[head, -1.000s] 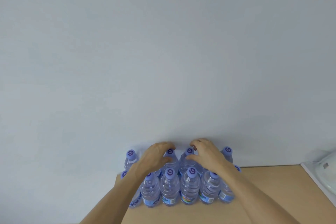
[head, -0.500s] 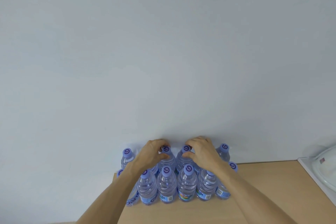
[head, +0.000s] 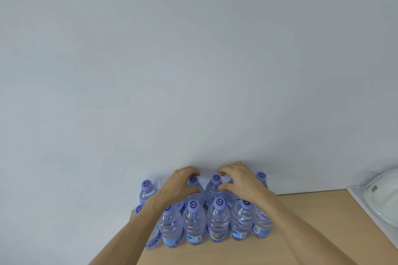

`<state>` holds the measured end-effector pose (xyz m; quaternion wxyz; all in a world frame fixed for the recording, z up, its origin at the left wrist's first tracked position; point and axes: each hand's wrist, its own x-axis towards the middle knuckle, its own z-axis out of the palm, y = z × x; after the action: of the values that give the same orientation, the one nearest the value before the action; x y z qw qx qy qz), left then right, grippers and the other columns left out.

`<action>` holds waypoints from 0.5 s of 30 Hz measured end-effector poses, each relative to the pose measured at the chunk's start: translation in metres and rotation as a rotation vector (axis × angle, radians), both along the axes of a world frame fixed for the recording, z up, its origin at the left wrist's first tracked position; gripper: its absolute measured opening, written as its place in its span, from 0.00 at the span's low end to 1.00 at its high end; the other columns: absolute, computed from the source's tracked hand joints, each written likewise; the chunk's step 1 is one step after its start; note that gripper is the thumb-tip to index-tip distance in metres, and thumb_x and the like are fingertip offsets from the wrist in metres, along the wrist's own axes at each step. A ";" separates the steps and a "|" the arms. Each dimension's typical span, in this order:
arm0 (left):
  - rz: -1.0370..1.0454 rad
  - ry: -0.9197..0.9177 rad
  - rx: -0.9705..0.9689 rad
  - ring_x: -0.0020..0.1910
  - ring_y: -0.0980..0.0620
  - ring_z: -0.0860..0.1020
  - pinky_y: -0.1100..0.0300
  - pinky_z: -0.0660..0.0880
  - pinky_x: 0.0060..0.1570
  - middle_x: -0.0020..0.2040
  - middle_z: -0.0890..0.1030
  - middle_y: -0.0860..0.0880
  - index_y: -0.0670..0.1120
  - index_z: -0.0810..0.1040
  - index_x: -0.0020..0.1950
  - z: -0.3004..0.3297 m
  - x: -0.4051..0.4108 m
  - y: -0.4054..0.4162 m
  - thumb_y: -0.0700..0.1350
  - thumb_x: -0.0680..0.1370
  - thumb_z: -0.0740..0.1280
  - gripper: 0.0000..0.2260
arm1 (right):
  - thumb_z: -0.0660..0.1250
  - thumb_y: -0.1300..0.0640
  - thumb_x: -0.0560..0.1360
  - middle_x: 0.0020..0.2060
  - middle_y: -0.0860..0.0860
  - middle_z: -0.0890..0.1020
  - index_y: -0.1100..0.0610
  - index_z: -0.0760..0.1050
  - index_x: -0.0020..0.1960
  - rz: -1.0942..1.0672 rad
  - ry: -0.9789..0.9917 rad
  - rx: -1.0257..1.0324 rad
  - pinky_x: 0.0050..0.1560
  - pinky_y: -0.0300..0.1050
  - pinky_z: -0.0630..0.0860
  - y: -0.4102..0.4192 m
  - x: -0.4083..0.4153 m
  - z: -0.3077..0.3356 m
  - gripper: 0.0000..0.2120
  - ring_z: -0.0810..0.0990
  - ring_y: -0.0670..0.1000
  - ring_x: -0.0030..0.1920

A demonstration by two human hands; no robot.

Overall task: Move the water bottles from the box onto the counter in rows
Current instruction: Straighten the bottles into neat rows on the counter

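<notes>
Several clear water bottles with purple caps stand upright in two rows on the wooden counter [head: 301, 232], against the wall. The front row [head: 217, 219] is untouched. My left hand [head: 178, 187] reaches over the front row and curls around the neck of a back-row bottle [head: 193, 180]. My right hand [head: 241, 183] does the same beside it, fingers and thumb closing by the neighbouring bottle [head: 216, 179]. Both palms hide part of the back row. No box is in view.
A pale wall [head: 193, 71] rises directly behind the bottles. The counter's left edge [head: 131, 214] runs just beside the leftmost bottles. A white rounded dish [head: 383, 198] sits on a white surface at the far right.
Both hands stayed on the back row and their fingers curled closer around the bottle necks. The bottles have not shifted relative to one another.
</notes>
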<state>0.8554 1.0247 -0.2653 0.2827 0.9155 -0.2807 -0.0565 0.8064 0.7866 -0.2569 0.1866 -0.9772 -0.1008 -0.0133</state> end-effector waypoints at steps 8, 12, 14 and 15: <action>-0.135 -0.021 -0.043 0.53 0.55 0.76 0.58 0.74 0.54 0.57 0.79 0.52 0.48 0.75 0.62 0.011 -0.003 -0.060 0.49 0.73 0.73 0.19 | 0.70 0.43 0.72 0.59 0.42 0.77 0.48 0.74 0.65 -0.136 -0.025 -0.023 0.61 0.43 0.62 -0.062 -0.015 0.010 0.23 0.70 0.46 0.63; -0.131 -0.024 0.066 0.53 0.53 0.77 0.56 0.76 0.52 0.58 0.79 0.54 0.50 0.74 0.63 0.012 -0.004 -0.092 0.53 0.73 0.71 0.21 | 0.70 0.44 0.72 0.60 0.43 0.76 0.48 0.73 0.66 -0.200 0.009 -0.012 0.61 0.45 0.64 -0.086 -0.022 0.004 0.24 0.70 0.48 0.63; -0.100 -0.029 0.142 0.51 0.52 0.78 0.55 0.76 0.49 0.56 0.79 0.54 0.51 0.74 0.62 0.011 -0.006 -0.106 0.56 0.72 0.70 0.20 | 0.72 0.46 0.71 0.61 0.45 0.76 0.50 0.73 0.66 -0.212 0.046 0.038 0.62 0.46 0.67 -0.095 -0.024 0.001 0.25 0.71 0.50 0.62; -0.089 -0.037 0.174 0.50 0.50 0.78 0.55 0.75 0.47 0.55 0.80 0.54 0.51 0.74 0.60 0.009 -0.007 -0.113 0.57 0.72 0.70 0.20 | 0.72 0.47 0.71 0.61 0.47 0.76 0.52 0.73 0.66 -0.212 0.061 0.071 0.62 0.45 0.68 -0.098 -0.024 -0.001 0.25 0.71 0.50 0.62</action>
<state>0.8480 0.9114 -0.2562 0.1942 0.9240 -0.3205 -0.0762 0.7820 0.6885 -0.2578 0.2217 -0.9751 0.0094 -0.0069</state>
